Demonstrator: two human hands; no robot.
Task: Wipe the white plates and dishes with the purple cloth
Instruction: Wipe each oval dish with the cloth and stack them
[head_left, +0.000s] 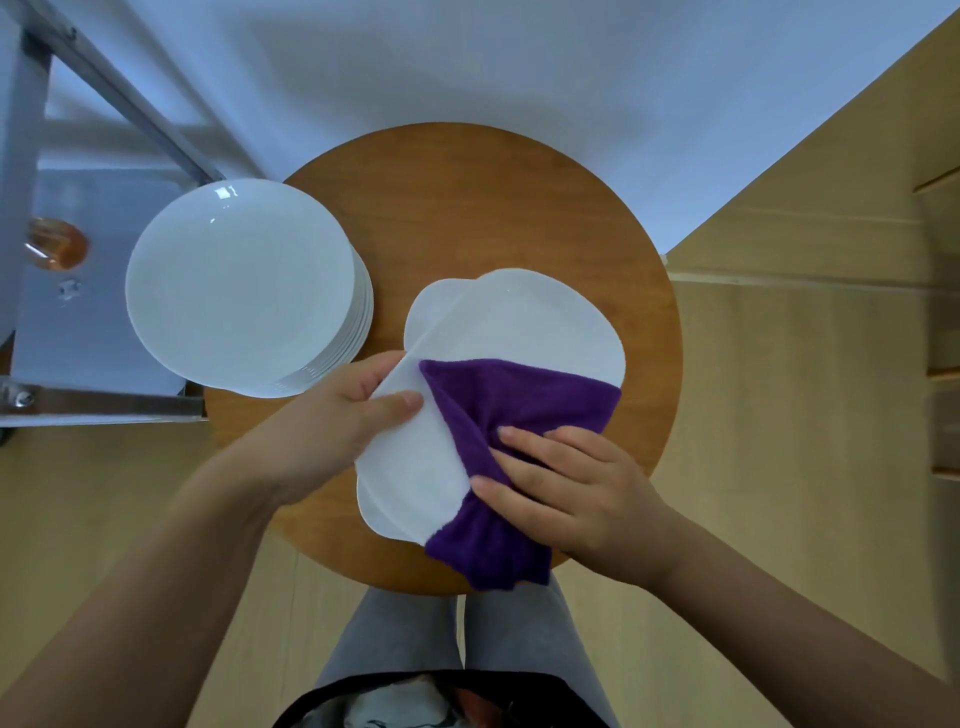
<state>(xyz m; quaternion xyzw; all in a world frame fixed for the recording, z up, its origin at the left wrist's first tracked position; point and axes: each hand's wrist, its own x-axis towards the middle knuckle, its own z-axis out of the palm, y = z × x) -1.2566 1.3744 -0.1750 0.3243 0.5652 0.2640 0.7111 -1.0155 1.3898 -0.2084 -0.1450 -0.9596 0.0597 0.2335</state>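
- Working over the round wooden stool top (467, 208), keep the tall stack of round white plates (239, 286) at 9 o'clock untouched.
- Steady the white lobed dish (519, 322), centre, with the left hand (337, 421) pinching its rim.
- Sweep the purple fleece cloth (519, 400), gripped by the right hand (571, 488) at 5 o'clock.

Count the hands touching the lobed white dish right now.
2. The left hand grips the lobed white dish at its left edge; the right hand presses the purple cloth onto its near right side.
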